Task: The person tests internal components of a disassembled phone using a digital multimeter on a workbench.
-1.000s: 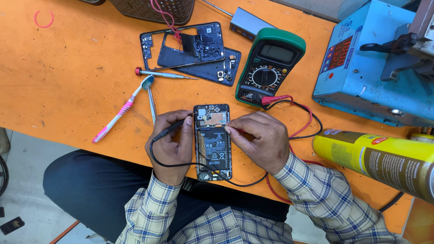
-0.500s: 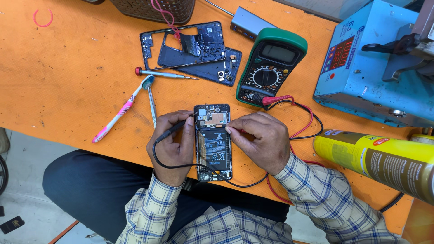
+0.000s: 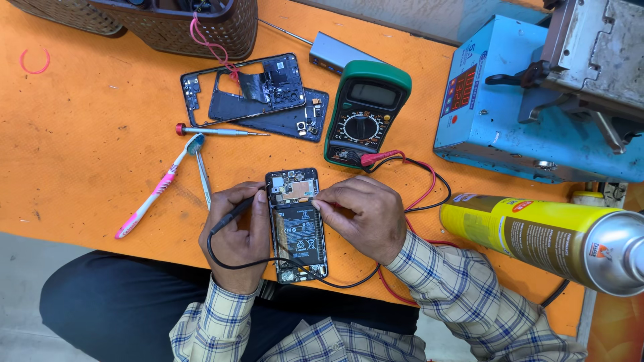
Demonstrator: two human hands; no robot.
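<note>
An opened phone [image 3: 297, 224] lies back-up on the orange table [image 3: 87, 141], its battery and circuit board exposed. My left hand [image 3: 235, 234] grips a black probe [image 3: 231, 216] with its tip at the phone's upper left edge. On the phone's upper right side, my right hand [image 3: 362, 218] pinches a probe tip against the board. Black and red leads [image 3: 419, 194] run from both hands to a green multimeter [image 3: 365, 114] just beyond the phone.
Phone frame and back cover [image 3: 255, 97] lie at the back. A small screwdriver [image 3: 218, 131], pink toothbrush [image 3: 157, 188] and tweezers [image 3: 203, 175] lie left. A yellow spray can [image 3: 543, 234] lies right, below a blue machine [image 3: 530, 107]. Dark baskets [image 3: 174, 23] stand at top left.
Both hands stay on the phone with the probes; the left probe tip has shifted only slightly along the phone's upper left edge.
</note>
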